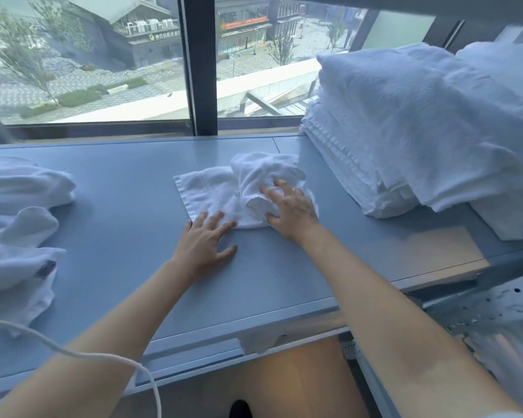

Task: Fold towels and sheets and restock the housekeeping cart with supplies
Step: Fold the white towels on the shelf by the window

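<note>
Centrally on the blue table [118,212] lies a small white towel [212,194], flat with a stitched hem at its left, bunched into a crumpled heap at its right. Left hand [204,242] lies spread, fingertips on the towel's near edge. Right hand [290,211] presses splayed on the heap. Folded towels [405,131] are stacked upper right; loose linen [18,236] lies at left.

**Legible text: none confirmed**

Through the window [85,61], a building sign [165,36] shows a round green logo followed by pale characters, too blurred to read. An orange banner [244,23] on the neighbouring shopfront carries lettering, likewise unreadable. No label or number can be read on the towels [405,122].
</note>
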Motion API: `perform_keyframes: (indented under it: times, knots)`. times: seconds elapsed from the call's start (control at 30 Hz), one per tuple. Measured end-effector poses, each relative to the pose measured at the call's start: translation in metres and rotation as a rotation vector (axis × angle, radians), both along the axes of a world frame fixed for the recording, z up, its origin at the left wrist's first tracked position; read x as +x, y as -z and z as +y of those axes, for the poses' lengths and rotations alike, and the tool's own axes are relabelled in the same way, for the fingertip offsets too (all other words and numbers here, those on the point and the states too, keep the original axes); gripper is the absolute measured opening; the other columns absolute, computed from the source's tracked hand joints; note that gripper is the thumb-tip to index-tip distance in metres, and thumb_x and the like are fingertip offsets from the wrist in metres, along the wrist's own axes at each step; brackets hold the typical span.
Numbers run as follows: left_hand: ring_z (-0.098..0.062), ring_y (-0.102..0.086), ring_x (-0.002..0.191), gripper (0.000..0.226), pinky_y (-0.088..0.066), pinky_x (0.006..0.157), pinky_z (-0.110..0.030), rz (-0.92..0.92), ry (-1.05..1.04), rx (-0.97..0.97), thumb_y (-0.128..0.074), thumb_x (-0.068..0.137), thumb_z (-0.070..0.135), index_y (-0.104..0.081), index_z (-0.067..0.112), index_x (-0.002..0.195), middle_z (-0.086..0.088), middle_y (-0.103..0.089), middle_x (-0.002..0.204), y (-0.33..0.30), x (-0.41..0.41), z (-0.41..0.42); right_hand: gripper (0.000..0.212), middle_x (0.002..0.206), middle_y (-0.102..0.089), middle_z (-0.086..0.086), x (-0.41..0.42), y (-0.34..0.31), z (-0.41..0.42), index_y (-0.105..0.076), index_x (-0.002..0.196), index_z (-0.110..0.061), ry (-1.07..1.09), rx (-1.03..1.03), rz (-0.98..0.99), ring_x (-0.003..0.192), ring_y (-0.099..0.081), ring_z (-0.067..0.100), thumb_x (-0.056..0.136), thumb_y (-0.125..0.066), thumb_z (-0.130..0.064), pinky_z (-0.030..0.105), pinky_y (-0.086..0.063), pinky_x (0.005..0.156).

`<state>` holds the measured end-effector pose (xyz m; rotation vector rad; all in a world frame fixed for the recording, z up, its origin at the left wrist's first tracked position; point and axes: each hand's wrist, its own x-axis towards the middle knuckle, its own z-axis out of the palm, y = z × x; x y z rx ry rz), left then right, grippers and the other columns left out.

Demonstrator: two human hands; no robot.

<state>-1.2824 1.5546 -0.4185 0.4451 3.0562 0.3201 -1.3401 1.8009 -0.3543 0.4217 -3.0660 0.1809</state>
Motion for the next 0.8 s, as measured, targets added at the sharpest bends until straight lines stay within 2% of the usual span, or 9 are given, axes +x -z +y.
perform_keyframes:
  times: [0.2, 0.37, 0.47, 0.6, 0.67, 0.73, 0.8]
  knots:
    - [-0.031, -0.023, 0.151, 0.063, -0.025, 0.119, -0.052, -0.027, -0.046, -0.004, -0.049, 0.094, 0.067, -0.039, 0.043, 0.152, 0.004, -0.03, 0.164, -0.006, 0.06, -0.054, 0.068, 0.163, -0.03, -0.004, 0.051, -0.002, -0.06, -0.042, 0.152, -0.043, -0.051, 0.0, -0.023, 0.127, -0.049, 0.036, 0.089, -0.066, -0.043, 0.049, -0.041, 0.105]
    - [-0.033, -0.025, 0.151, 0.072, -0.027, 0.118, -0.053, -0.048, -0.102, 0.002, -0.028, 0.087, 0.072, -0.041, 0.044, 0.152, 0.004, -0.032, 0.164, -0.009, 0.127, -0.089, 0.066, 0.162, -0.034, -0.004, 0.106, 0.002, -0.096, -0.046, 0.15, -0.042, -0.123, -0.027, 0.031, 0.127, -0.05, 0.034, 0.087, -0.068, -0.041, 0.051, -0.038, 0.107]
    - [-0.036, -0.03, 0.149, 0.067, -0.031, 0.116, -0.054, -0.021, -0.117, 0.05, -0.031, 0.089, 0.067, -0.048, 0.042, 0.149, 0.002, -0.039, 0.16, -0.006, 0.161, -0.106, 0.063, 0.157, -0.043, -0.001, 0.137, 0.008, -0.106, -0.052, 0.148, -0.037, -0.158, -0.083, 0.086, 0.129, -0.051, 0.035, 0.088, -0.071, -0.033, 0.054, -0.039, 0.106]
    - [-0.038, -0.033, 0.148, 0.058, -0.035, 0.115, -0.052, 0.016, -0.112, 0.102, -0.037, 0.093, 0.058, -0.055, 0.036, 0.144, -0.001, -0.044, 0.157, -0.003, 0.175, -0.122, 0.05, 0.141, -0.059, 0.002, 0.149, 0.002, -0.095, -0.064, 0.137, -0.023, -0.144, -0.241, 0.257, 0.112, -0.06, 0.036, 0.088, -0.071, -0.015, 0.044, -0.052, 0.091]
    - [-0.039, -0.036, 0.146, 0.057, -0.035, 0.115, -0.052, 0.027, -0.124, 0.163, -0.04, 0.092, 0.056, -0.061, 0.033, 0.139, -0.002, -0.048, 0.154, -0.005, 0.171, -0.13, 0.044, 0.135, -0.061, -0.002, 0.142, -0.01, -0.077, -0.065, 0.134, -0.022, -0.08, -0.326, 0.325, 0.105, -0.057, 0.033, 0.092, -0.065, -0.01, 0.038, -0.051, 0.082]
    - [-0.038, -0.038, 0.146, 0.055, -0.033, 0.115, -0.056, 0.039, -0.152, 0.196, -0.039, 0.09, 0.056, -0.066, 0.032, 0.132, 0.0, -0.051, 0.151, -0.007, 0.163, -0.138, 0.041, 0.127, -0.06, -0.006, 0.132, -0.024, -0.049, -0.063, 0.132, -0.023, -0.019, -0.374, 0.372, 0.101, -0.053, 0.03, 0.094, -0.062, -0.008, 0.033, -0.046, 0.079]
    - [-0.034, -0.037, 0.147, 0.047, -0.028, 0.113, -0.063, 0.041, -0.19, 0.186, -0.045, 0.09, 0.055, -0.068, 0.033, 0.124, 0.005, -0.052, 0.15, -0.009, 0.155, -0.145, 0.038, 0.122, -0.057, -0.003, 0.124, -0.031, -0.017, -0.061, 0.129, -0.022, 0.053, -0.366, 0.388, 0.099, -0.051, 0.031, 0.094, -0.059, -0.009, 0.033, -0.042, 0.079]
